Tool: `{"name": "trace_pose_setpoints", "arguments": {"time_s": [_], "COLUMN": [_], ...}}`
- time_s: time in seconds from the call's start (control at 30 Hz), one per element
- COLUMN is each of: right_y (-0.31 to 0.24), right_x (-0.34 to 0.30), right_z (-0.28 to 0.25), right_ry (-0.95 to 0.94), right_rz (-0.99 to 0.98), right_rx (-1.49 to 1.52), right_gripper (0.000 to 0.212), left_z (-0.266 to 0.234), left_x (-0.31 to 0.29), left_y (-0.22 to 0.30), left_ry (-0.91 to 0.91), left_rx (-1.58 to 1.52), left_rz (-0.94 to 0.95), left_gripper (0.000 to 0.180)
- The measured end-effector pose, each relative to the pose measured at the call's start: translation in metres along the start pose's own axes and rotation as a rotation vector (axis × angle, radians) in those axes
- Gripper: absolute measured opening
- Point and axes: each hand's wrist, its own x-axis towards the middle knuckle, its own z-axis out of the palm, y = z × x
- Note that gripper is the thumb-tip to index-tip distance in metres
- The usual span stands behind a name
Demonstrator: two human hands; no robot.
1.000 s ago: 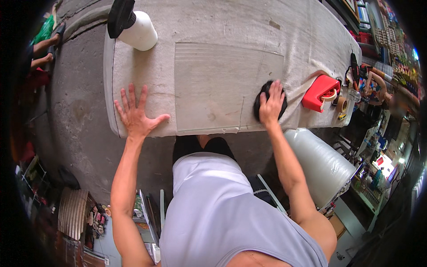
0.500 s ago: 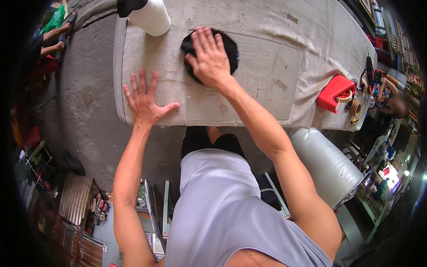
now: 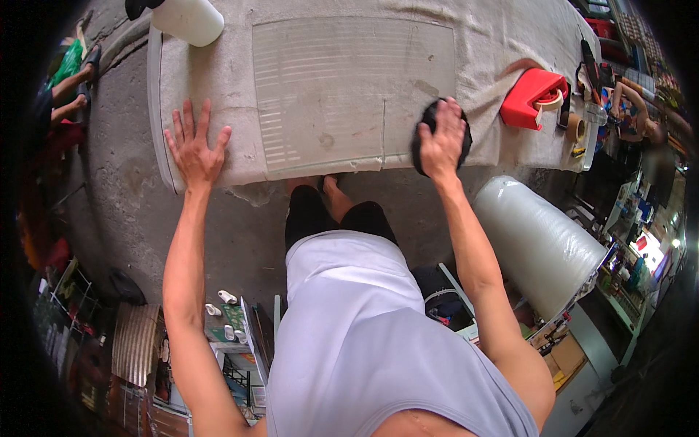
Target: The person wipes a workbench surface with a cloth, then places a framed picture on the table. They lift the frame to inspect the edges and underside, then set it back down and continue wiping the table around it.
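A large see-through rectangular pane (image 3: 342, 80), glass or plastic, lies on a table covered with beige cloth (image 3: 218, 65). Pale parallel streaks run down its left side, and a thin dark line shows near its front edge. At the pane's front right corner my right hand (image 3: 444, 142) lies flat, fingers extended, on a round black cloth or pad (image 3: 418, 151). My left hand (image 3: 195, 149) rests palm down on the cloth, left of the pane, with its fingers spread and nothing in it.
A white bottle (image 3: 191, 22) with a black top stands at the far left. On the right are a red tape dispenser (image 3: 530, 98) and a brown tape roll (image 3: 575, 128). A big roll of clear wrap (image 3: 539, 244) stands below the table's right end. People are at both sides.
My right hand has slid the black pad from the pane's upper left to its front right corner. Streaks now show on the pane's left. My left hand stays flat; the whole view has shifted.
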Motion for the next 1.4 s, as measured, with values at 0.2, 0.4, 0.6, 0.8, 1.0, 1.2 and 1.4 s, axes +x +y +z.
{"name": "trace_pose_setpoints", "arguments": {"time_s": [0.2, 0.4, 0.6, 0.8, 1.0, 1.2, 1.4], "right_y": [0.005, -0.205, -0.195, 0.020, -0.182, -0.192, -0.014], "right_x": [-0.013, 0.001, 0.013, 0.098, 0.134, 0.146, 0.177], "right_z": [0.009, 0.051, 0.048, 0.015, 0.062, 0.055, 0.031], "right_ry": [0.013, -0.066, -0.171, 0.121, 0.124, -0.028, 0.124], "right_rz": [0.063, -0.416, -0.599, 0.009, -0.282, -0.503, 0.175], "right_rx": [-0.068, 0.165, 0.191, -0.077, 0.008, 0.073, -0.151], "right_gripper": [0.066, 0.067, 0.064, 0.062, 0.063, 0.061, 0.061], "left_z": [0.003, 0.002, 0.003, -0.002, -0.008, -0.013, -0.015], "left_x": [0.005, 0.005, 0.003, 0.001, 0.005, 0.009, 0.004], "left_y": [0.002, 0.006, 0.002, 0.008, 0.009, 0.008, 0.011], "left_ry": [0.028, 0.031, 0.008, 0.005, -0.042, -0.106, -0.154], "left_rx": [0.030, 0.046, 0.054, 0.041, 0.019, -0.027, -0.044], "left_rz": [-0.011, -0.010, -0.021, -0.048, -0.031, -0.053, -0.094], "left_gripper": [0.067, 0.065, 0.062, 0.067, 0.073, 0.077, 0.083]}}
